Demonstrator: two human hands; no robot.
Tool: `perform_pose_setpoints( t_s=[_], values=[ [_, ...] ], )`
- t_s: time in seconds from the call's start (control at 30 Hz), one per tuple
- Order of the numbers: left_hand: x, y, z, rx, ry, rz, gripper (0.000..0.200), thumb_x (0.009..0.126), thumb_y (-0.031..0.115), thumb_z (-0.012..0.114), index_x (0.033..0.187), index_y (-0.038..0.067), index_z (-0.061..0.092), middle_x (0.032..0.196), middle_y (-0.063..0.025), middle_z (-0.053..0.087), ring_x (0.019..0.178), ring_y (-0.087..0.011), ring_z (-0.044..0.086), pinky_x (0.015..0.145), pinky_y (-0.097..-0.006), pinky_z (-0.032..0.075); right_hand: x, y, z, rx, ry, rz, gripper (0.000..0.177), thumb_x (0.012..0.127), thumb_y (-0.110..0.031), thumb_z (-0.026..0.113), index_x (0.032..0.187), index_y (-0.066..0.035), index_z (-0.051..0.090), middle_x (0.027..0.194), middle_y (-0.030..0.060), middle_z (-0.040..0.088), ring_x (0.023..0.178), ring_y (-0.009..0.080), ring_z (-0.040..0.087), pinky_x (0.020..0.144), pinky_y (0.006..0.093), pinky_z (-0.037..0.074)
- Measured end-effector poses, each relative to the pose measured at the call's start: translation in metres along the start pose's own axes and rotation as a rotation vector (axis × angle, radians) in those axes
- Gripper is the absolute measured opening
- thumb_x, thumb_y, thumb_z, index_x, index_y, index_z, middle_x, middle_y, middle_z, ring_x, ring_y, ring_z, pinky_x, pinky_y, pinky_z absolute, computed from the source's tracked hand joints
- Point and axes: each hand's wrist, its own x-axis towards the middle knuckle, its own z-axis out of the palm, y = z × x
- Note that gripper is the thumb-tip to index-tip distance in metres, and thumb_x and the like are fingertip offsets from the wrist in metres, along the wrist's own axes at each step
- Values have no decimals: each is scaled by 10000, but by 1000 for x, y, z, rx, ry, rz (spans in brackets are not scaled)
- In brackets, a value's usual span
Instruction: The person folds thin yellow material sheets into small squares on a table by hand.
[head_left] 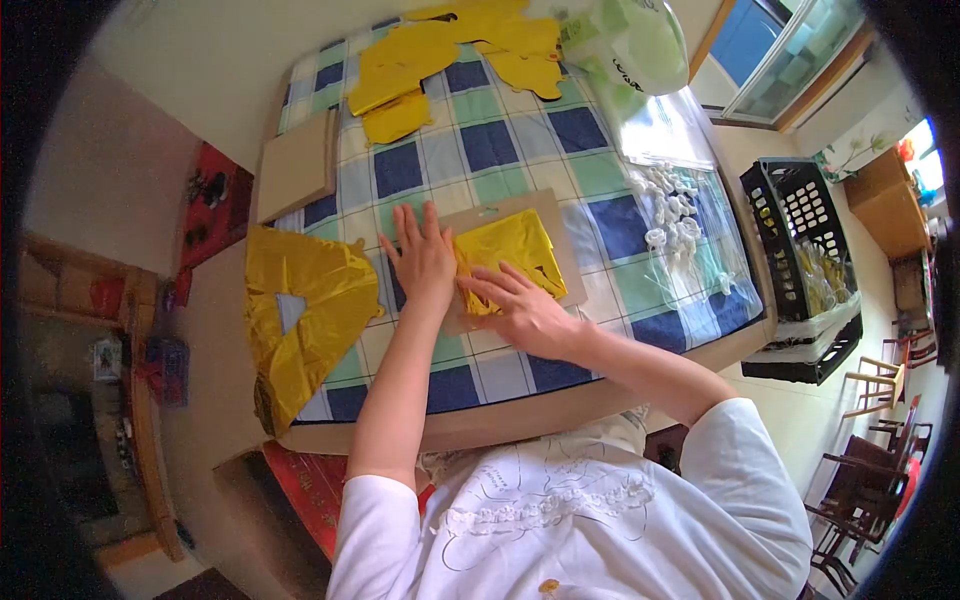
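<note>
A folded piece of shiny gold foil (505,250) lies on a brown cardboard card (567,240) with a hanging slot along its far edge. My left hand (425,265) rests flat by the left edge of the foil, fingers stretched out and pointing away from me. Across the near left part of the foil lies my right hand (527,312), fingers extended and a little apart, pressing on it. Left of my left hand is a flat gold foil balloon (325,315), shaped like a letter A with a hole in it. Neither hand grips anything.
A checked cloth (490,145) covers the table. More flat gold foil balloons (410,62) lie at the far side. A stack of cardboard (298,165) sits far left. White ribbon bundles (675,215), clear plastic bags (668,135) and a black crate (800,225) are at right.
</note>
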Motion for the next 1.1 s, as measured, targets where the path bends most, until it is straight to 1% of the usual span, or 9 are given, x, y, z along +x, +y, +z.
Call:
perform_pose_setpoints(
  t_s=[0.17,0.3,0.5,0.67,0.8,0.87,0.9,1.0,1.1],
  values=[
    [0,2,-3,-1,-2,-3,491,976,322,448,1409,107,363,1497,-184,284,1431,-304,172,1126,-581,95,-10,-28,-14,80,-88,-89,424,692,-15,610,1096,-127,674,1352,151,470,1257,340,442,1034,505,368],
    [-3,3,-5,-10,4,18,485,983,314,432,1412,98,359,1497,-191,283,1431,-312,170,1128,-578,91,12,0,-33,64,162,164,440,694,-22,619,1125,-101,651,1308,170,497,1131,377,497,963,454,415],
    [0,2,-5,-28,-7,17,460,998,280,384,1415,87,355,1492,-201,288,1432,-316,169,1132,-569,91,8,45,-6,-209,120,255,421,900,-314,551,1275,-122,539,1370,172,454,1315,319,385,1099,513,273],
    [4,6,-17,-68,32,11,463,990,267,390,1384,22,380,1474,-207,320,1422,-310,206,1141,-522,135,8,42,-7,-202,113,266,459,882,-318,558,1297,-127,511,1378,174,451,1324,315,377,1103,523,262],
    [-19,48,-35,-309,3,250,537,983,327,394,1391,-21,359,1467,-197,339,1402,-317,255,1133,-496,192,7,46,-4,-199,151,271,469,857,-308,567,1283,-117,514,1361,167,470,1321,319,382,1101,532,259],
    [-32,61,-42,-323,-122,293,585,979,371,397,1401,-30,343,1467,-195,340,1392,-326,275,1124,-496,216,8,45,-3,-173,170,273,443,852,-261,568,1261,-95,526,1344,161,485,1304,326,401,1098,516,269],
    [-33,54,-13,-439,-50,300,641,966,445,402,1421,-2,335,1475,-195,327,1391,-329,273,1126,-491,212,9,45,-2,-160,180,276,431,850,-238,569,1250,-83,533,1336,159,493,1295,330,411,1097,509,274],
    [-34,46,-9,-360,2,309,645,946,485,430,1430,66,356,1473,-191,331,1389,-339,272,1124,-501,209,9,52,-9,65,255,289,390,842,-130,562,1225,-57,549,1300,160,518,1239,348,457,1066,456,335],
    [-36,51,-16,-81,-20,357,636,926,506,459,1436,136,366,1482,-179,320,1394,-348,256,1119,-517,209,-9,69,-13,342,418,508,395,809,-39,557,1204,-43,568,1270,164,534,1184,354,492,1020,407,394]
  ],
)
